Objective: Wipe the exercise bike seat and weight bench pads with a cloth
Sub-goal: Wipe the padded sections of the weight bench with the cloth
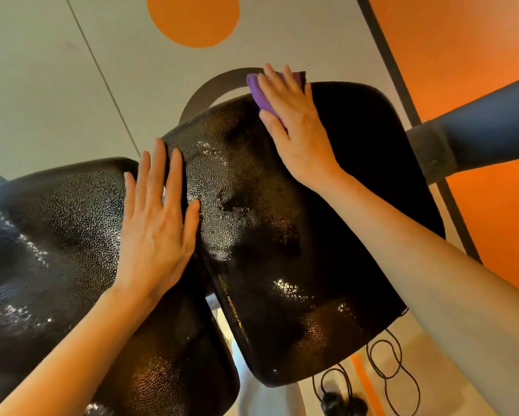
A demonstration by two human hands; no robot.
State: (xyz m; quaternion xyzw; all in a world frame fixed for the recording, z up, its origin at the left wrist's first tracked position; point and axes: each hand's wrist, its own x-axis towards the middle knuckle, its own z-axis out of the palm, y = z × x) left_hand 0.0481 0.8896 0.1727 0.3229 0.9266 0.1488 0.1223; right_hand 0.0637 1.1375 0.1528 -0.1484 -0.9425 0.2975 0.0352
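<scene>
step in hand looks like wiping the right pad (282,223), the black textured one tilted up, w/ its far edge by the curved grey handle (204,91). to do it well: keep the purple cloth (259,94) flat under the palm, pull it from the far edge toward the near end in overlapping passes, cover the side edges too, and brace so the pad doesn't rock.

right hand (294,124) is spread nearly flat, fingers extended, pressing the cloth onto the pad's far edge; not gripping it, just pinning it under fingers and palm. cloth pokes out on the left side and beyond the fingertips.

left hand (156,226) is open and flat, holding nothing, resting across the gap btw the left pad (48,235) and the right pad's left edge, prob steadying.

shiny patches on both pads may be moisture or just glare, can't tell. black cords (387,364) lie on the floor near right.
</scene>
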